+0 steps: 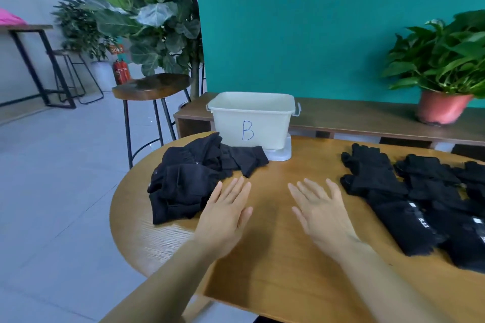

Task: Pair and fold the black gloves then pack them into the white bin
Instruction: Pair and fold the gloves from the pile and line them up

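I am holding my left hand and right hand flat over the table, fingers straight, slightly apart, gripping nothing. The glove pile is lying just beside the left hand, a glove row near the right, the bin behind. I am judging it best to pinch one top glove, then match cuffs before folding.

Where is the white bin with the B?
In the head view, the white bin stands at the far edge of the wooden table, just behind the pile of black gloves on the left.
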A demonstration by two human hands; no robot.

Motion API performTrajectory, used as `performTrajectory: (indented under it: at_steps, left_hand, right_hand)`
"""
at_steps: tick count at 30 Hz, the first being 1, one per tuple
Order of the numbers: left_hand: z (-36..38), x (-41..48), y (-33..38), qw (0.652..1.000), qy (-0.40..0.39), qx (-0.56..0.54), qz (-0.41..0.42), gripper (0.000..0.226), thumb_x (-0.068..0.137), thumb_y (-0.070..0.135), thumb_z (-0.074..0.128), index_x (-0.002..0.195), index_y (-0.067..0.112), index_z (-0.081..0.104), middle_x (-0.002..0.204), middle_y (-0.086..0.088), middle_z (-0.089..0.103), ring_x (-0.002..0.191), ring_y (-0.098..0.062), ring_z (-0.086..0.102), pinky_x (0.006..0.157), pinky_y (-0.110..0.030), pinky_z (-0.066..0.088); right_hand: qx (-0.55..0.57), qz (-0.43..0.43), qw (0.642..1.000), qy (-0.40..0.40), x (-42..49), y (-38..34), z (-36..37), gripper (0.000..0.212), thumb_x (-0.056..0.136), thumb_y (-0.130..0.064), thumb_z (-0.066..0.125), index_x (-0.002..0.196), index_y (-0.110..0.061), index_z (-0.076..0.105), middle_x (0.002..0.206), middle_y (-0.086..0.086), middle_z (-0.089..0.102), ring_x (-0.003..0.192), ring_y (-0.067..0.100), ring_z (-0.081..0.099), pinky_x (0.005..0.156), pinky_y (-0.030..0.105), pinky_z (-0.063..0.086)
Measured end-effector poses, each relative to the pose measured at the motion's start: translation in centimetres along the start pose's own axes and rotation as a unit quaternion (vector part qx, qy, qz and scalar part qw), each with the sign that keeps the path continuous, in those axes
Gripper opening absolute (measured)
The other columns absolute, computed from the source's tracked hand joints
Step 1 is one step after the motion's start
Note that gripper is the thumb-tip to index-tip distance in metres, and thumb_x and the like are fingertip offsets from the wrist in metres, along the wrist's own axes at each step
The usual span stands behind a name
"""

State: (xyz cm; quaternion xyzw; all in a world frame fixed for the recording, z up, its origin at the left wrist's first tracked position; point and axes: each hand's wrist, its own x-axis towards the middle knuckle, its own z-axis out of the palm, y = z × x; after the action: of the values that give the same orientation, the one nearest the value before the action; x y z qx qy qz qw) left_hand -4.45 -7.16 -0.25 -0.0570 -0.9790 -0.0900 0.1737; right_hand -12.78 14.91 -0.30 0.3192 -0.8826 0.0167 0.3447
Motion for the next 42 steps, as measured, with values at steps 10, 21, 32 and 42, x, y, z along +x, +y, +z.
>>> performTrajectory:
  at_steps: [10, 21, 32, 42]
  left_hand:
    - [4.3, 9.4, -4.7, 0.999, -0.022, 0.025, -0.017, 0.085, 0.084, 0.054, -0.016, 0.158, 0.018, 0.007, 0.165, 0.001, 0.001, 0.151, -0.008, -0.01, 0.113, -0.023, -0.024]
    - [9.5, 16.3, -6.5, 0.976, -0.13, 0.133, -0.113, 0.078, 0.094, 0.055, -0.011, 0.158, 0.016, 0.009, 0.165, -0.006, 0.008, 0.152, -0.02, -0.007, 0.116, -0.041, -0.022]
    - [6.8, 11.0, -2.5, 0.979, -0.159, 0.116, -0.056, 0.058, 0.106, 0.044, 0.011, 0.158, 0.019, 0.004, 0.166, -0.002, 0.008, 0.152, -0.017, -0.004, 0.113, -0.053, -0.026]
    - [3.8, 4.2, -0.2, 0.992, -0.113, 0.046, 0.027, 0.059, 0.101, 0.021, 0.036, 0.157, 0.029, 0.018, 0.165, 0.007, 0.003, 0.15, -0.006, -0.009, 0.114, -0.053, -0.024]
  right_hand:
    - [0.009, -0.024, 0.998, -0.059, 8.6, 0.1, 9.3, 0.052, 0.088, -0.035, 0.033, 0.12, -0.013, 0.068, 0.106, 0.003, 0.072, 0.111, 0.027, 0.065, 0.096, 0.048, 0.027]
    - [0.05, -0.008, 0.99, -0.132, 13.3, -0.2, 17.1, 0.041, 0.09, -0.032, 0.036, 0.115, -0.017, 0.066, 0.114, 0.01, 0.063, 0.123, 0.035, 0.051, 0.102, 0.046, 0.016]
    - [-0.004, -0.012, 0.996, -0.084, 7.4, 0.3, 11.4, 0.011, 0.078, -0.021, 0.061, 0.086, -0.02, 0.068, 0.08, 0.002, 0.06, 0.088, 0.027, 0.057, 0.095, 0.047, 0.028]
    - [0.07, -0.005, 0.993, -0.092, 0.1, 0.2, 2.2, 0.032, 0.087, -0.023, 0.039, 0.08, -0.023, 0.07, 0.061, -0.008, 0.06, 0.08, 0.017, 0.055, 0.1, 0.038, 0.025]
